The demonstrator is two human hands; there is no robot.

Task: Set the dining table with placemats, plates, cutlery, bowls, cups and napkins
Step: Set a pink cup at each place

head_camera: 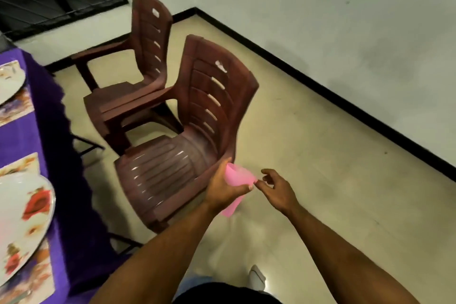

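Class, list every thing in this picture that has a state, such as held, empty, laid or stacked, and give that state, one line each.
Pink plastic cups: held in the left hand, off the table.
Left hand: gripping the cups.
Right hand: empty, fingers loosely curled at the cups' rim.
Near brown plastic chair: seat empty.
Far brown plastic chairs: stacked.
Near white floral plate: laid on its placemat, empty.
Far white plate: laid, mostly out of frame.

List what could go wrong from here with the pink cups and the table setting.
1. The left hand grips the pink cups over bare floor, away from the table; if the right hand tugs at the rim, one may drop.
2. The plates sit close to the table's edge, so a swinging arm could knock one.
3. The brown chairs stand between person and table, a possible bump.
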